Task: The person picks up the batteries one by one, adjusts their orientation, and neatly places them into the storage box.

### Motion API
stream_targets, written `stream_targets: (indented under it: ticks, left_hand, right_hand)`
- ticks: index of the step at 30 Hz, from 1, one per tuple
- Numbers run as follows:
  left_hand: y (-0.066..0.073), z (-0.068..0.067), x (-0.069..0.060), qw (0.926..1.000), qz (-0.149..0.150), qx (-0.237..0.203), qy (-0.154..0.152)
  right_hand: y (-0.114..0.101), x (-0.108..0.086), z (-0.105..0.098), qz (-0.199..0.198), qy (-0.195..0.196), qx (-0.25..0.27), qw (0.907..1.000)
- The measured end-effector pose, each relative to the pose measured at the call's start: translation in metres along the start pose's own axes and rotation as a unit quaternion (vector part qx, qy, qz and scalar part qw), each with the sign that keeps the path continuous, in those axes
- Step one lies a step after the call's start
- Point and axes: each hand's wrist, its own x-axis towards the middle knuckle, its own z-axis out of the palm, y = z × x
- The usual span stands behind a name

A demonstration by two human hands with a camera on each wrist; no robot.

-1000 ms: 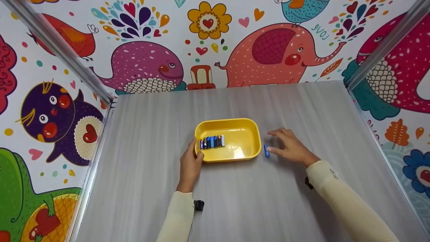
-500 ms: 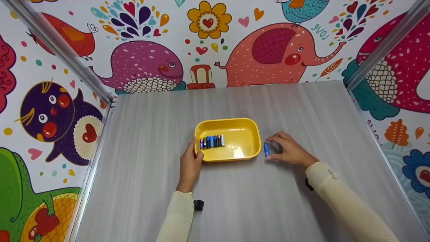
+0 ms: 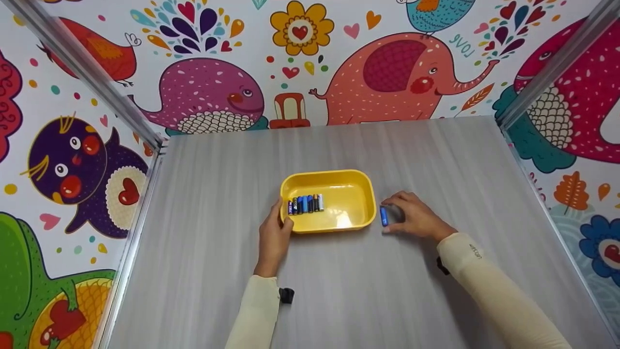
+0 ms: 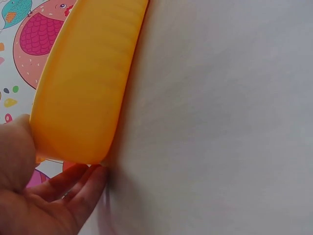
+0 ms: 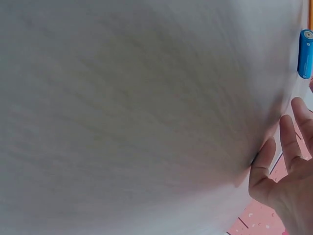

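My left hand [image 3: 274, 241] holds the left end of a yellow plastic tray [image 3: 351, 213], thumb at the rim and fingers around the outer wall. In the left wrist view, the tray's outer wall [image 4: 85, 83] stands above the left hand [image 4: 54, 196]. Several batteries [image 3: 305, 204] lie side by side in the tray's left half. A single blue battery [image 3: 384, 216] is on the table just right of the tray. My right hand [image 3: 416, 218] has thumb and index finger about this battery's two ends. In the right wrist view, the blue battery's [image 5: 305, 54] near end shows uncovered, beyond the right hand [image 5: 288, 171].
The grey wood-patterned table [image 3: 339, 286] extends around the tray. Printed cartoon walls [image 3: 213, 92] enclose it at the back and sides, with metal posts [image 3: 87, 72] at the corners. Each forearm wears a pale sleeve [image 3: 499, 286] and a black wrist strap.
My right thumb and index finger have moved from beside the blue battery to its two ends. The left hand, the tray and its batteries stay in place.
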Motion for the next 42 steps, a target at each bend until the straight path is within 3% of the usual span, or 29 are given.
stream_targets:
  ticks: [19, 34, 42]
  left_hand:
    - [0.0021, -0.0004, -0.0014, 0.9997, -0.017, 0.011, -0.013]
    - [0.0023, 0.0003, -0.0017, 0.9994, -0.026, -0.006, -0.021]
    - [0.0034, -0.0009, -0.0014, 0.9999, -0.006, 0.000, -0.010]
  right_hand:
    - [-0.0054, 0.0009, 0.0020, 0.009, -0.002, -0.020, 0.9997]
    - [-0.0060, 0.0016, 0.0041, 0.001, 0.008, -0.042, 0.9991]
    - [-0.0065, 0.0009, 0.0051, -0.003, 0.022, -0.046, 0.9987]
